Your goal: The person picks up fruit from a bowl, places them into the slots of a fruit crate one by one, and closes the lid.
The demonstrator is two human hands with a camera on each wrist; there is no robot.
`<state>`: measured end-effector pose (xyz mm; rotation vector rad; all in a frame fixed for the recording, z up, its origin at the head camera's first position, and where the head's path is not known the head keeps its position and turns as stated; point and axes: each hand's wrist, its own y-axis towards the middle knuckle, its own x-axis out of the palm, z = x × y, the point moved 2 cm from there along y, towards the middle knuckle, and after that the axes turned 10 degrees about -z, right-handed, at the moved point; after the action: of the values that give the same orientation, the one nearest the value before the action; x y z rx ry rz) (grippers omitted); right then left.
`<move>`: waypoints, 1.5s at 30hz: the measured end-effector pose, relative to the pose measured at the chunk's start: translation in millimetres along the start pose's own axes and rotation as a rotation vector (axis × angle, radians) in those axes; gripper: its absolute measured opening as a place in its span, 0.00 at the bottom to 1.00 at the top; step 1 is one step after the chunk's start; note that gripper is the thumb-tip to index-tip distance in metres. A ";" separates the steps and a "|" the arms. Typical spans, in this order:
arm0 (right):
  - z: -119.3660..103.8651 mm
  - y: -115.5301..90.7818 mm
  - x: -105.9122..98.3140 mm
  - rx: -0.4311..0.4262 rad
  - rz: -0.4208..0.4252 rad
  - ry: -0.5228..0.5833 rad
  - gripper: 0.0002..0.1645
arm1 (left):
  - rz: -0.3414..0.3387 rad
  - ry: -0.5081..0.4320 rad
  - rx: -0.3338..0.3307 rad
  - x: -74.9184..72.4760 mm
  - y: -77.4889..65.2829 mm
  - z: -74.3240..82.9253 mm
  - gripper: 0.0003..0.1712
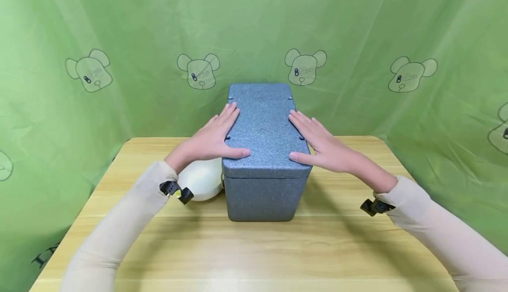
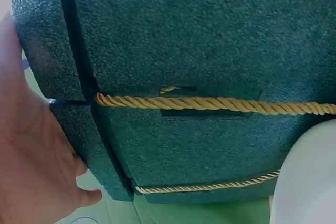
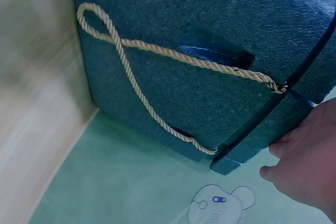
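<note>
A blue-grey foam box (image 1: 259, 199) stands on the table with its flat lid (image 1: 263, 129) on top. My left hand (image 1: 208, 141) rests on the lid's left edge, fingers straight and thumb stretched toward the near corner. Mirroring it on the right edge, my right hand (image 1: 327, 150) lies with extended fingers and its thumb near the front corner. A twisted golden rope (image 2: 210, 104) runs along the box's left side in the left wrist view. On the opposite side, another rope (image 3: 173, 56) hangs in a loop past a recessed slot.
A smooth white rounded object (image 1: 201, 181) sits against the box's left side, partly hidden by my left hand and the box. Under everything is a light wooden table (image 1: 246, 252). Green cloth (image 1: 254, 27) with printed bear heads hangs behind and at both sides.
</note>
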<state>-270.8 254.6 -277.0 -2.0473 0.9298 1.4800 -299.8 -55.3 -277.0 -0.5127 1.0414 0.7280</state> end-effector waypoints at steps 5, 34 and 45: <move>0.5 -2.6 3.2 0.005 0.003 -0.055 0.58 | -0.006 0.003 -0.002 1.9 -1.4 1.4 0.71; 43.6 43.3 -18.2 0.067 -0.037 -0.051 0.53 | 0.061 0.087 -0.016 -12.7 41.4 -28.2 0.65; 68.5 59.6 -17.9 0.099 -0.051 0.036 0.51 | 0.032 0.068 -0.014 -14.0 57.4 -33.7 0.62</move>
<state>-362.5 266.5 -280.6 -2.0172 0.9386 1.3475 -366.9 -44.7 -281.1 -0.5376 1.1109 0.7509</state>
